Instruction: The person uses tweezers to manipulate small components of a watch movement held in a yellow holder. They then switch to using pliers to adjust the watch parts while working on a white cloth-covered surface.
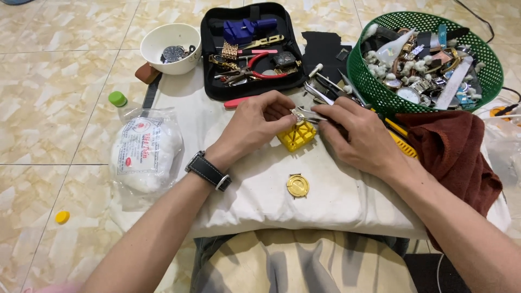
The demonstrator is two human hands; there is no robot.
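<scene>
Left hand (259,123): wristwatch on a black strap at the wrist; fingertips pinched on a small watch part (298,116) held just above the yellow holder block (297,135).
Right hand (362,135): fingers closed around metal tweezers (310,113), tips meeting the watch part at the left fingertips.
Work surface: white cloth pad (325,201) across the lap, over a tiled floor (54,97); gold watch case (297,185) lying alone on the cloth, nearer the body and apart from both hands.
Tool case (214,54): black, zipped open flat; blue tool, red-handled pliers, gold watch band and small metal pieces inside.
White bowl (170,48): left of the case; a dark-faced watch and small parts inside.
Green basket (380,92): round plastic mesh, far right; heaped with watches, straps and cotton tufts.
Plastic bag (145,152): clear, left of the pad, full of white cotton wool, beside a green-capped bottle (117,100).
Brown towel (456,152): bunched at the right forearm.
Yellow cap (62,217): loose on the tiles.
</scene>
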